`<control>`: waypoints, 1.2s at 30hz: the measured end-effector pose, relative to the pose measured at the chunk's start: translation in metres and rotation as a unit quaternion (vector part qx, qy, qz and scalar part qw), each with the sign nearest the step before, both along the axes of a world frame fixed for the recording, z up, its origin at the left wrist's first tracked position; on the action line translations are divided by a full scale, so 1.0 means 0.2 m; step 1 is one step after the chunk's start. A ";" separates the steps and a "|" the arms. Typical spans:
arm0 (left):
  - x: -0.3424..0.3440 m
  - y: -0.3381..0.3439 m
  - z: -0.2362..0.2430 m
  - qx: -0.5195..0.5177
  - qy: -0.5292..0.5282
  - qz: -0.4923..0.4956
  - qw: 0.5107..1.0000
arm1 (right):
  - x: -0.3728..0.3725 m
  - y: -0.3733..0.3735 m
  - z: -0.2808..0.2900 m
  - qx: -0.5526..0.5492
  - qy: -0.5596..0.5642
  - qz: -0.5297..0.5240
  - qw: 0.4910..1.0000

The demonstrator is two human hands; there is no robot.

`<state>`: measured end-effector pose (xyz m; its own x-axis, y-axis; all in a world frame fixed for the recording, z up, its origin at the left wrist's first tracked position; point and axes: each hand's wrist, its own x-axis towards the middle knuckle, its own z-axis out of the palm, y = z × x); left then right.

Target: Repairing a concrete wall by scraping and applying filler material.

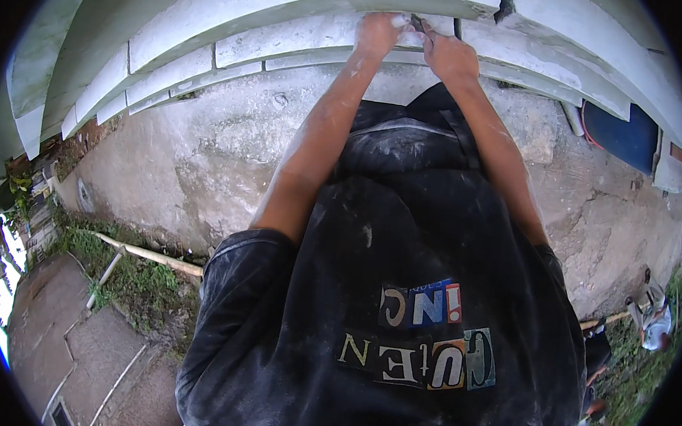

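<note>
Both my arms reach up to a row of long white-grey panels (304, 35) with dark gaps between them. My right hand (451, 57) is closed around a thin dark tool (418, 23), whose kind is too small to tell. Close beside it, my left hand (377, 34) has its fingers pinched together at a panel's edge; a whitish bit shows by the fingertips, and what they grip I cannot make out. Pale dust coats both hands and forearms.
Stained concrete ground (228, 168) lies below the panels. A dark blue object with a red rim (623, 135) is at the right. A pole railing (146, 255) borders greenery at the left. At the lower right, people (652, 318) are near grass.
</note>
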<state>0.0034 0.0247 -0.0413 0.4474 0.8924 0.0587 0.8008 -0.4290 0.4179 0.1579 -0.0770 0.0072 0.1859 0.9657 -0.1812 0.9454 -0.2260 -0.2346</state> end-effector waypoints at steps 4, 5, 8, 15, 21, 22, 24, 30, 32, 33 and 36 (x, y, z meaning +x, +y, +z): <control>-0.01 0.01 -0.02 0.021 -0.054 -0.023 0.998 | 0.00 -0.01 0.02 0.004 0.009 -0.011 1.000; 0.00 0.01 -0.02 0.053 -0.069 -0.024 0.996 | 0.00 -0.01 0.03 -0.012 0.000 -0.006 1.000; -0.01 0.02 -0.01 0.068 -0.085 -0.032 0.994 | 0.00 -0.01 0.05 -0.021 0.011 -0.007 1.000; 0.00 -0.01 0.00 0.021 -0.040 -0.026 0.999 | -0.01 -0.05 0.07 -0.033 0.013 -0.004 0.999; 0.00 -0.05 0.04 0.006 -0.094 -0.006 0.996 | -0.01 -0.06 0.04 -0.032 0.015 -0.008 0.999; 0.00 -0.07 0.05 -0.010 -0.104 -0.019 0.994 | -0.02 -0.08 0.05 -0.033 0.016 -0.009 0.999; 0.01 -0.06 0.05 -0.019 -0.115 -0.028 0.993 | -0.02 -0.10 0.05 -0.012 0.037 -0.024 0.999; 0.02 0.01 0.00 0.059 -0.061 -0.041 0.996 | 0.02 0.00 0.01 -0.010 0.014 0.012 1.000; 0.01 -0.06 0.02 0.005 -0.125 -0.018 0.992 | 0.00 -0.06 0.03 -0.011 0.021 0.004 1.000; 0.01 -0.08 0.04 0.007 -0.125 -0.018 0.992 | -0.01 -0.08 0.05 -0.010 0.027 -0.003 1.000; 0.03 -0.11 0.08 -0.012 -0.068 -0.020 0.997 | 0.02 -0.08 0.08 -0.044 0.016 0.014 0.999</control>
<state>0.0103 0.0020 -0.0260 0.4720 0.8758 0.1008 0.7183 -0.4483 0.5320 0.1620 -0.0927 0.0231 0.1509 0.9508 -0.2707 0.9439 -0.2199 -0.2463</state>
